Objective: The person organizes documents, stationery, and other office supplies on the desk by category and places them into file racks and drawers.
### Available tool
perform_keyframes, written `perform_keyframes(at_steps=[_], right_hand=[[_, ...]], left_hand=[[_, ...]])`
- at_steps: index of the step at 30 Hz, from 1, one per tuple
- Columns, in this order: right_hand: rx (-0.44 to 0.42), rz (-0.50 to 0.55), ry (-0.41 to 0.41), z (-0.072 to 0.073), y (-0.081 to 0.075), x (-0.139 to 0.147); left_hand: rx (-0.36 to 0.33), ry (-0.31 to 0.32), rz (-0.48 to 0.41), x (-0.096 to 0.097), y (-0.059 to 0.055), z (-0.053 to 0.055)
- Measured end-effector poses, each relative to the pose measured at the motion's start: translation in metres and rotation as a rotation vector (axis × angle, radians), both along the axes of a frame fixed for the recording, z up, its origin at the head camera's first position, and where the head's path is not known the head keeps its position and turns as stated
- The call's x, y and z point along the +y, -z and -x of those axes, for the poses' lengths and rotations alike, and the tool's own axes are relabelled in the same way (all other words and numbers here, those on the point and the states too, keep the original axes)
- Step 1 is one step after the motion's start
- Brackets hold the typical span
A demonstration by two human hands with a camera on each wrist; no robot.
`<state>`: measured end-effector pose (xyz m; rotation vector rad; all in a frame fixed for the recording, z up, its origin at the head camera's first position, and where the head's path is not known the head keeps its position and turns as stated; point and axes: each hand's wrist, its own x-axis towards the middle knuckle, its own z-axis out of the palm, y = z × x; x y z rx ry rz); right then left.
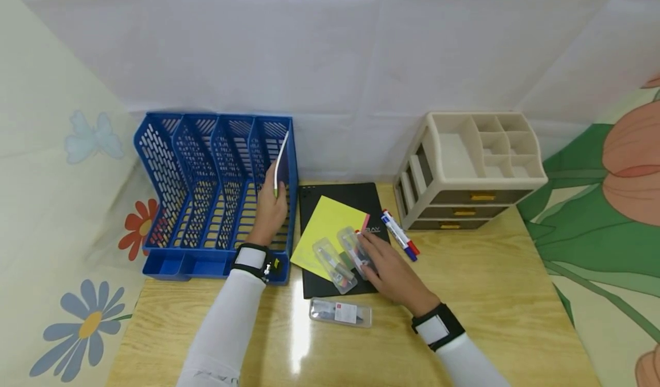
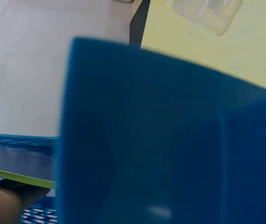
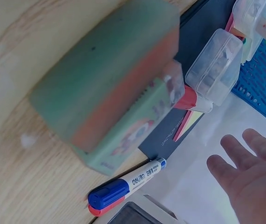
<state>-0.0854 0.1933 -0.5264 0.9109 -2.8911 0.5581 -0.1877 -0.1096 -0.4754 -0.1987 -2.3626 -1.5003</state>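
Observation:
My left hand (image 1: 270, 210) grips a thin book (image 1: 281, 159) with a white and green edge, upright in the rightmost slot of the blue file rack (image 1: 295, 204). The rack's wall fills most of the left wrist view, hiding most of that hand. My right hand (image 1: 396, 273), fingers extended, reaches over a clear pencil case (image 1: 349, 244). Beside that lies another clear case (image 1: 332, 264), on a yellow notebook (image 1: 322, 218) atop a black folder (image 1: 309, 204). Near the right wrist camera is a green-and-orange box (image 3: 123, 84), beside a red-capped item (image 3: 187, 99).
A third clear case (image 1: 340, 312) lies near the front. Blue and red markers (image 1: 399, 235) lie right of the folder. At the back right stands a beige drawer organizer (image 1: 438, 172) with open top compartments. A small dark item (image 1: 277, 264) sits in the rack's front tray.

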Motion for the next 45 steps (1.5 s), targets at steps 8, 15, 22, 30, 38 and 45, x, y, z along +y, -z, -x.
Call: perform_keyframes(at_steps=[8, 15, 22, 30, 38, 45], right_hand=[[-0.011, -0.008, 0.002, 0.000, 0.004, 0.003], [-0.003, 0.000, 0.021, 0.001, 0.004, 0.004], [-0.055, 0.015, 0.082, 0.007, 0.003, 0.005], [-0.100, 0.053, 0.132, 0.016, 0.002, 0.003], [-0.139, 0.098, 0.182, 0.024, -0.002, 0.001], [-0.181, 0.119, 0.193, 0.030, -0.004, 0.000]], left_hand=[[-0.008, -0.017, 0.001, 0.003, 0.006, 0.002], [-0.044, -0.004, 0.001, 0.006, 0.012, 0.004], [-0.100, 0.020, -0.047, 0.007, 0.016, 0.003], [-0.075, 0.023, -0.065, 0.009, 0.014, -0.001], [-0.003, -0.051, -0.051, 0.010, 0.008, -0.018], [0.291, -0.091, -0.012, 0.013, 0.001, -0.047]])
